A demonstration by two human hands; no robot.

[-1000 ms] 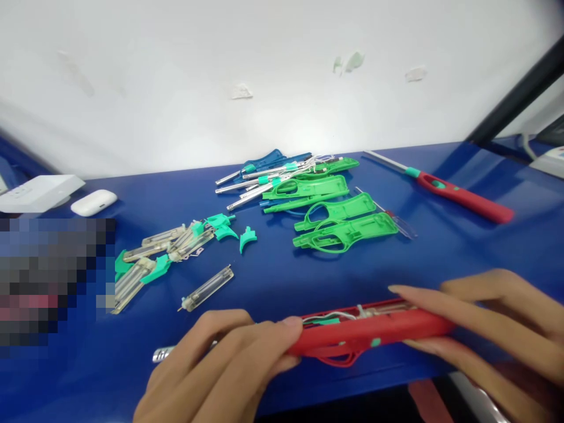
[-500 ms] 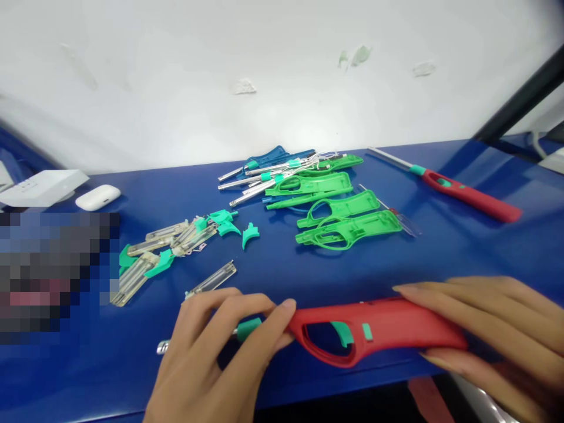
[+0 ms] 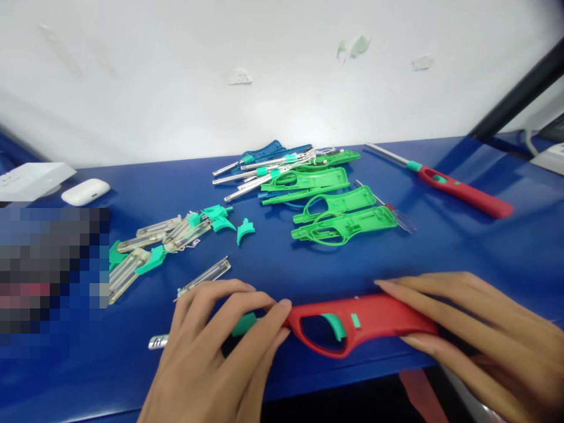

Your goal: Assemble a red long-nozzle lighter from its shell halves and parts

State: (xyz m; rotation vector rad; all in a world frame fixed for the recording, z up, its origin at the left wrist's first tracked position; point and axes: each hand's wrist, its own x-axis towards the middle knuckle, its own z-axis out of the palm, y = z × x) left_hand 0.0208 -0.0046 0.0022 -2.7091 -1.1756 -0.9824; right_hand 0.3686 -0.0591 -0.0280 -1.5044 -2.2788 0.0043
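A red gas lighter [image 3: 374, 314] with a green trigger lies sideways near the table's front edge. My left hand [image 3: 215, 346] pinches it at the neck, where the red handle meets the green collar; its metal tube passes under the fingers and the tip shows at the left. My right hand [image 3: 476, 335] grips the handle's rear end, thumb below and fingers on top. Beyond my left hand lies one clear fuel tank [image 3: 206, 276]. Green casing halves [image 3: 346, 226] lie behind the lighter, and a small green trigger [image 3: 245, 231] rests to their left.
Clear tanks and green triggers form a pile [image 3: 154, 241] at left. Metal lighter tubes [image 3: 247, 176] with wires lie among casings at the back. Another red lighter [image 3: 467, 191] lies at right. A white case [image 3: 86, 192] and a white box [image 3: 35, 179] stand at far left.
The right hand has slid slightly left along the handle, covering more of its rear end. Both hands still hold the lighter, and the whole view has shifted a little.
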